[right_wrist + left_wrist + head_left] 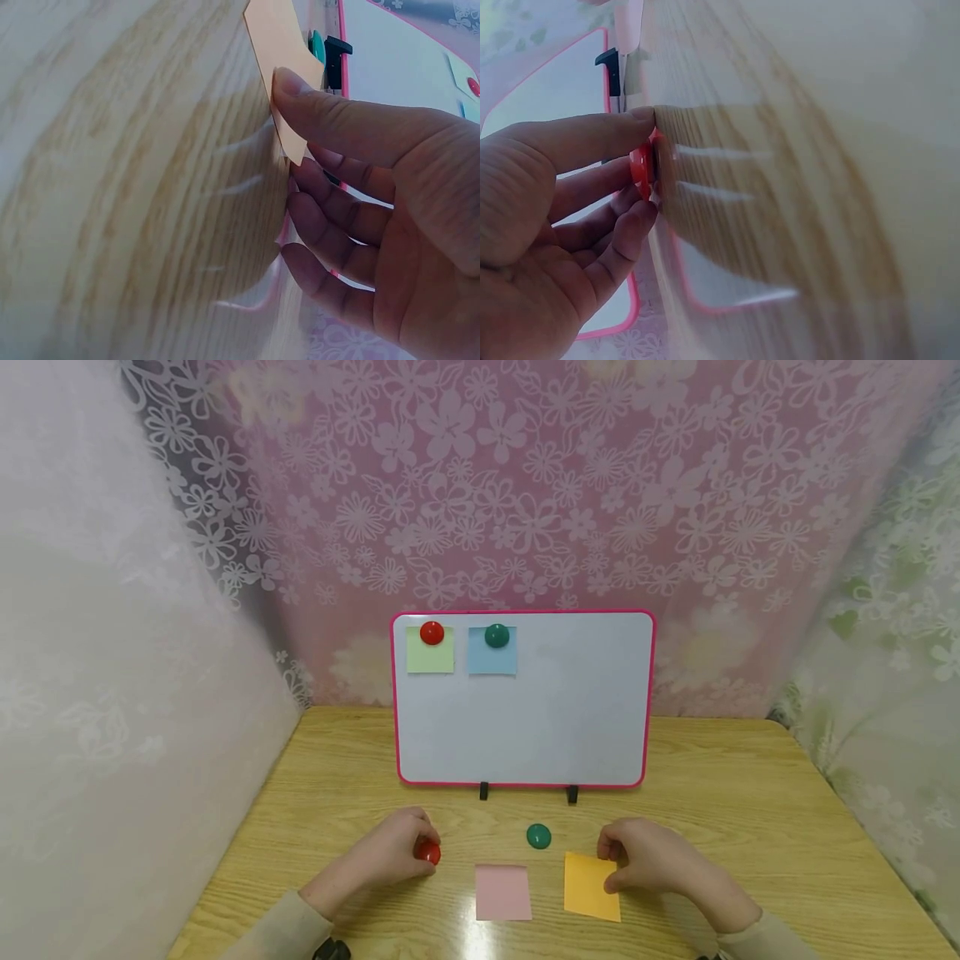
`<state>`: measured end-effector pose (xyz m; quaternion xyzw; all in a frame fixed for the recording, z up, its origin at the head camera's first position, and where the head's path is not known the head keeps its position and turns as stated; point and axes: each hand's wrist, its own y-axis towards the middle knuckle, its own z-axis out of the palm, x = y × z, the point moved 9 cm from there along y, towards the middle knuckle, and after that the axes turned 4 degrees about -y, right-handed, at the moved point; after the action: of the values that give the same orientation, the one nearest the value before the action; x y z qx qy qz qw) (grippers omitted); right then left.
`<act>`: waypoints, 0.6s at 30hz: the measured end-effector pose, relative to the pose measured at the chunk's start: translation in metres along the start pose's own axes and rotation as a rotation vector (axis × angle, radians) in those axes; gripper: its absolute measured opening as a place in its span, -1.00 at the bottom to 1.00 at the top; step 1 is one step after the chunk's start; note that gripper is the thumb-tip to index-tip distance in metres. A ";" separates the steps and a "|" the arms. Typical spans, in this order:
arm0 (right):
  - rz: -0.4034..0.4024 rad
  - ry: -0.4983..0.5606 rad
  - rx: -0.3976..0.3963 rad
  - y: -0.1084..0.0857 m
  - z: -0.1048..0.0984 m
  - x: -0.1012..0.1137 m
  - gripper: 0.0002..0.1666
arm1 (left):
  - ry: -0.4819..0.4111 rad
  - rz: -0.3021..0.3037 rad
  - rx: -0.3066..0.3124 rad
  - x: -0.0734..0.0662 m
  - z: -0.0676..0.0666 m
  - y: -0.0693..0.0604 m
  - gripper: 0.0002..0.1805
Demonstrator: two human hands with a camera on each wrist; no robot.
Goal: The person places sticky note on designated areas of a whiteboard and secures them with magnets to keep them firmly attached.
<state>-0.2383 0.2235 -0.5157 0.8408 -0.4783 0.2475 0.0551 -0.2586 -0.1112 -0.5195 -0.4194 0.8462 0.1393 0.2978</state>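
Observation:
My left hand [390,852] holds a red round magnet [429,852] at the table, thumb and fingers around its sides. The left wrist view has the red magnet [642,169] between the fingertips of the left hand [562,202]. At the right, my right hand [656,858] pinches the right edge of an orange sticky note [585,887]; in the right wrist view the thumb lies over the note [281,45] and the other fingers of the hand [390,195] curl at its edge. A pink note [502,893] and a green magnet [538,836] lie between the hands.
A pink-framed whiteboard [525,718] stands behind on black feet [483,791]. At its upper left, a red magnet [432,632] sits on a light green note [430,660] and a green magnet [497,635] on a blue note [492,662]. Patterned curtains surround the wooden table [330,760].

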 end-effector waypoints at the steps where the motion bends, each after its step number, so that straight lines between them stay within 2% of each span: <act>1: 0.001 0.002 0.000 0.000 0.000 0.000 -0.55 | -0.007 -0.005 0.001 0.000 0.000 0.000 -0.76; 11: 0.003 0.007 -0.012 -0.003 -0.001 0.003 -0.54 | -0.050 -0.044 0.001 0.000 0.000 -0.002 -0.76; 18: 0.003 0.023 -0.005 -0.004 0.000 0.002 -0.55 | -0.060 -0.047 -0.012 0.000 -0.002 -0.001 -0.75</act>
<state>-0.2346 0.2241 -0.5143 0.8370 -0.4797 0.2559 0.0623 -0.2590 -0.1128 -0.5183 -0.4363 0.8260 0.1499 0.3239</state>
